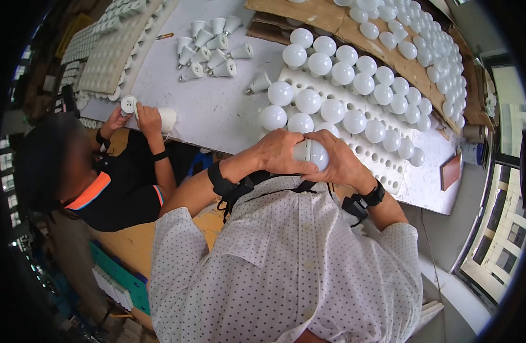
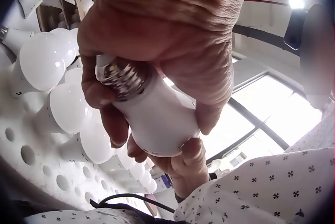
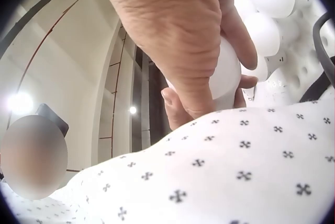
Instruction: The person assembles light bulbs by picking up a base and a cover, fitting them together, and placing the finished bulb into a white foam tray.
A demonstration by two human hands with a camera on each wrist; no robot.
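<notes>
In the head view, a white light bulb [image 1: 318,154] lies between both hands, close in front of the chest of the patterned shirt. My left hand [image 1: 280,151] grips its base end; the left wrist view shows the metal screw cap [image 2: 125,79] under the curled fingers and the white housing [image 2: 162,117] below. From the other side my right hand [image 1: 338,159] has its fingers and thumb around the round dome. That dome [image 3: 226,72] shows partly behind the right hand [image 3: 183,41] in the right wrist view. Several finished-looking bulbs [image 1: 332,111] stand just beyond the hands.
A white foam tray [image 1: 383,171] with rows of holes carries those bulbs. Beyond it, cardboard [image 1: 331,28] holds many more domes. Loose bulb housings [image 1: 217,42] lie on the white table [image 1: 240,103]. At left sits another person [image 1: 114,188] handling a housing, near stacked foam trays [image 1: 111,63].
</notes>
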